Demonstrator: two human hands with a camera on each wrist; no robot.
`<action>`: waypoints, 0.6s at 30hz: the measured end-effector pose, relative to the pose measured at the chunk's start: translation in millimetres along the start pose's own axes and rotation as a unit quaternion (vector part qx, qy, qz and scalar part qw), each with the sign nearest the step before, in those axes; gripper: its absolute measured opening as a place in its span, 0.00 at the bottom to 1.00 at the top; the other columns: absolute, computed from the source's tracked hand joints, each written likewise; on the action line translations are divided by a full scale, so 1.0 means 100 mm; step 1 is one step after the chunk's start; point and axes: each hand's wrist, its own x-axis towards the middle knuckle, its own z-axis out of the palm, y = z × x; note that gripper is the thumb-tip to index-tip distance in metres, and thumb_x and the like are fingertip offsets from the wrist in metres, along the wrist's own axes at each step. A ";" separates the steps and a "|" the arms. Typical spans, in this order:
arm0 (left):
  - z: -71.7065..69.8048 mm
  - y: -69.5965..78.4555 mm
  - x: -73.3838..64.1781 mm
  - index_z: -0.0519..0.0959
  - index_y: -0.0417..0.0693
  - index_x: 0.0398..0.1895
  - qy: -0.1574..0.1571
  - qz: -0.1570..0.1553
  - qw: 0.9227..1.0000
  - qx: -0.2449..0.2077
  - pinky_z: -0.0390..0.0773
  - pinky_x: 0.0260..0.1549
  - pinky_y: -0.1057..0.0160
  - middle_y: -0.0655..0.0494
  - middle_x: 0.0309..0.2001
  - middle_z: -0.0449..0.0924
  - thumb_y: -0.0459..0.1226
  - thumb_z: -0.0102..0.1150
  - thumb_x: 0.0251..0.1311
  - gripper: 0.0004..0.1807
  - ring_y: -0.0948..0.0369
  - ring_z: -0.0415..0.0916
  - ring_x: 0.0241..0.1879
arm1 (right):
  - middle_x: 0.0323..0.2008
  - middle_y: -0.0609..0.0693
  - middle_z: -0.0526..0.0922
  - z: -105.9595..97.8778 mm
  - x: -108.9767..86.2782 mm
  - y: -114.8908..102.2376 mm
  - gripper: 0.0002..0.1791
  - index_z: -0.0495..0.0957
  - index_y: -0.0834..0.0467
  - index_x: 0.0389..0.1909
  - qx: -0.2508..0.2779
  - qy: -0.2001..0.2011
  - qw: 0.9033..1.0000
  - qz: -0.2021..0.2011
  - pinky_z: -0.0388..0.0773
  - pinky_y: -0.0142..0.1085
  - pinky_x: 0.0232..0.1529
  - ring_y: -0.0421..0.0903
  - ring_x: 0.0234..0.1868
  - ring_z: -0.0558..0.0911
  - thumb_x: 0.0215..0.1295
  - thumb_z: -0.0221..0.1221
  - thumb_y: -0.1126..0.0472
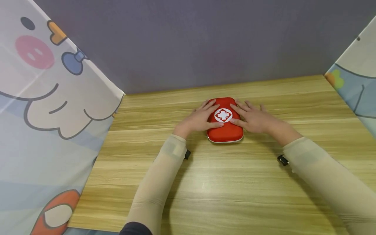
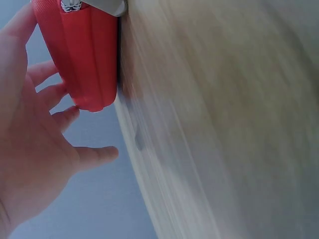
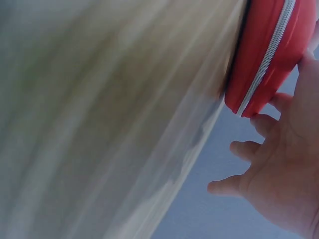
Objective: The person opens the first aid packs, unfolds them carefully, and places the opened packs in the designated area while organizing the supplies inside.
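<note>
A red first-aid case (image 1: 224, 133) with a white cross emblem lies flat on the wooden table, its zipper closed along the side in the right wrist view. My left hand (image 1: 199, 119) rests on its left part, fingers spread and the thumb reaching toward the emblem. From the other side my right hand (image 1: 254, 119) touches the top with thumb and index finger, while its remaining fingers fan out past the right edge. In the left wrist view the zipper pull (image 2: 71, 5) shows at the corner of the case.
The wood-grain table (image 1: 164, 107) meets a grey wall (image 1: 205, 45) behind the case. Cartoon-printed fabric (image 1: 58, 156) stands along the left side, with more printed fabric (image 1: 358, 88) at the right. A small black device (image 1: 283, 160) sits under the right wrist.
</note>
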 end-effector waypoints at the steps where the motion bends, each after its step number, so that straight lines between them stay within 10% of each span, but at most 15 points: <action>1: 0.00 -0.01 0.00 0.50 0.61 0.88 -0.001 0.000 1.000 -0.002 0.52 0.80 0.28 0.61 0.90 0.36 0.69 0.55 0.70 0.51 0.54 0.28 0.89 | 0.89 0.54 0.41 0.00 0.00 0.00 0.47 0.45 0.46 0.88 0.002 0.001 1.000 0.000 0.42 0.84 0.72 0.72 0.86 0.45 0.79 0.40 0.26; 18: -0.07 -0.17 -0.13 0.51 0.61 0.88 -0.004 -0.021 1.000 -0.010 0.50 0.81 0.30 0.60 0.90 0.36 0.68 0.56 0.70 0.50 0.51 0.30 0.89 | 0.89 0.52 0.39 0.02 0.05 -0.18 0.45 0.44 0.42 0.88 0.009 -0.010 1.000 -0.020 0.40 0.84 0.73 0.71 0.86 0.45 0.80 0.39 0.26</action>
